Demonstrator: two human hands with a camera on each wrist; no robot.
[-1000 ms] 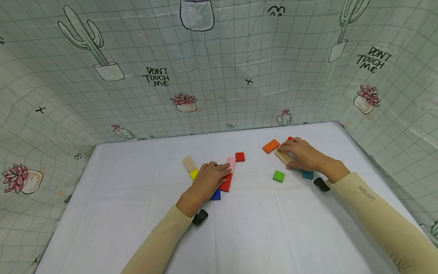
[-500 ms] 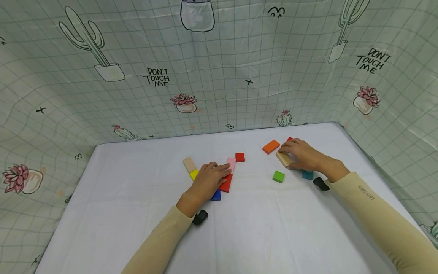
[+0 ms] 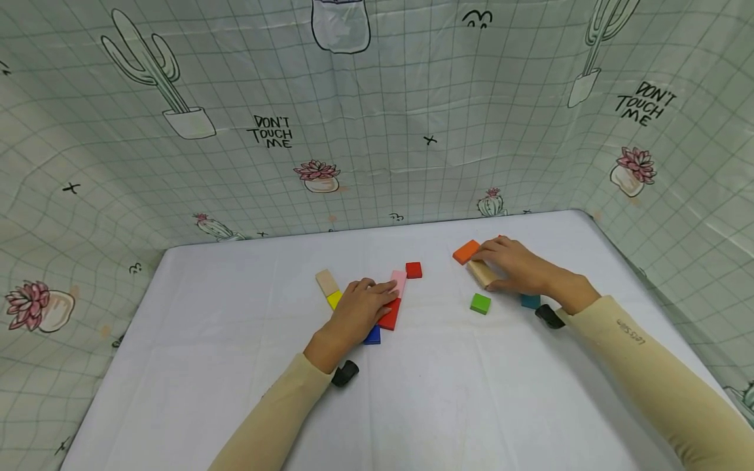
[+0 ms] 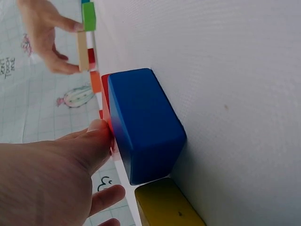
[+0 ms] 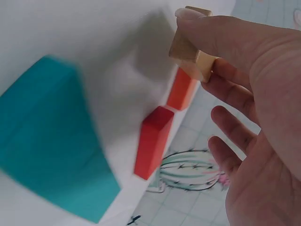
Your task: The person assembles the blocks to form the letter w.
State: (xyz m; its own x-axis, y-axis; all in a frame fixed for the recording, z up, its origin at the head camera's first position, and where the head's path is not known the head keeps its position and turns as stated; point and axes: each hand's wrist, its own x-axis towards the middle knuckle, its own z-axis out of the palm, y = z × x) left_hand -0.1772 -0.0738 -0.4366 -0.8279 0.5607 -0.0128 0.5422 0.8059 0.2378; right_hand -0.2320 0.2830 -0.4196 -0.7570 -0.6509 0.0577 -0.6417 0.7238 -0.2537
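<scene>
Watching the head view first: my right hand [image 3: 521,267] is pinching a plain tan wooden rectangular block [image 3: 482,273] over on the right of the white cloth-covered table [image 3: 235,366], just beside a flat orange wooden block [image 3: 466,252], with a small green square block [image 3: 480,303] a bit nearer to me and a teal block [image 3: 530,301] tucked by the wrist. My left hand [image 3: 359,309] lies flat with relaxed fingers on a cluster of blocks mid-table: pale pink block [image 3: 399,281], long red block [image 3: 389,315], blue block [image 3: 372,336], yellow block [image 3: 334,299] and another tan block [image 3: 326,282], plus a small red square block [image 3: 413,269] just beyond. Left wrist cam: the blue block [image 4: 143,125] fills the frame, yellow one [image 4: 167,207] touching it, fingers [image 4: 89,146] resting straight against the red piece behind it. Right wrist cam: thumb and fingers [image 5: 221,35] clamp the tan block [image 5: 193,54] by its narrow sides, and it looks lifted off the table, above the orange block [image 5: 182,89] and a red block [image 5: 153,141]. My guess is it's light, rigid and smooth, so a pinch across the short sides should do, though it could twist if gripped near one end.
</scene>
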